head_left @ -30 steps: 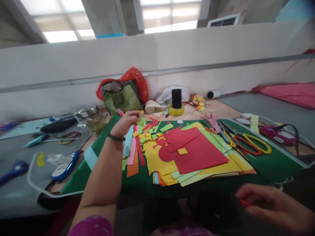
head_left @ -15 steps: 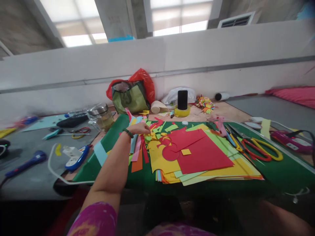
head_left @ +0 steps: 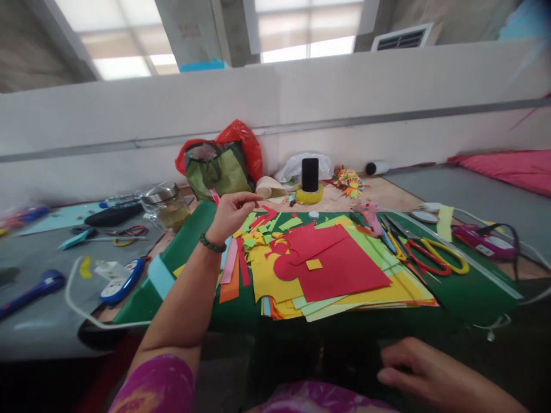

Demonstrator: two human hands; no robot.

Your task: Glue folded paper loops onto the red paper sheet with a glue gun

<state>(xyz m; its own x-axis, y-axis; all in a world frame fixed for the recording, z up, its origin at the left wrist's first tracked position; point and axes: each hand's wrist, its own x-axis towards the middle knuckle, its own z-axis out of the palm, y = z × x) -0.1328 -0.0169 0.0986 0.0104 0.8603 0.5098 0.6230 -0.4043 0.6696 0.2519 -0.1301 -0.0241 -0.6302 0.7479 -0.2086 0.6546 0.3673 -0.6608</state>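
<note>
My left hand [head_left: 232, 213], with a green bead bracelet at the wrist, is raised just above a heap of small green, yellow and red paper scraps [head_left: 263, 229]. Its thumb and fingertips are pinched together; what they hold is too small to make out. Coloured paper strips [head_left: 232, 269] lie under the wrist. To the right is a stack of coloured sheets with a red sheet [head_left: 344, 264] on top, all on a green cutting mat [head_left: 456, 289]. My right hand [head_left: 424, 373] rests low near my lap, fingers stretched out, holding nothing.
Red and yellow scissors [head_left: 434, 258] and a pink glue gun [head_left: 372, 215] lie on the mat's right side. A glass jar [head_left: 166, 206], a red plastic bag [head_left: 219, 160] and a yellow tape roll [head_left: 309, 195] stand behind. A blue-white power strip [head_left: 118, 282] lies on the left.
My left hand dipped into the scraps, then lifted off them with its fingers pinched. My right hand dropped out of view and has come back at the bottom right, without the red item.
</note>
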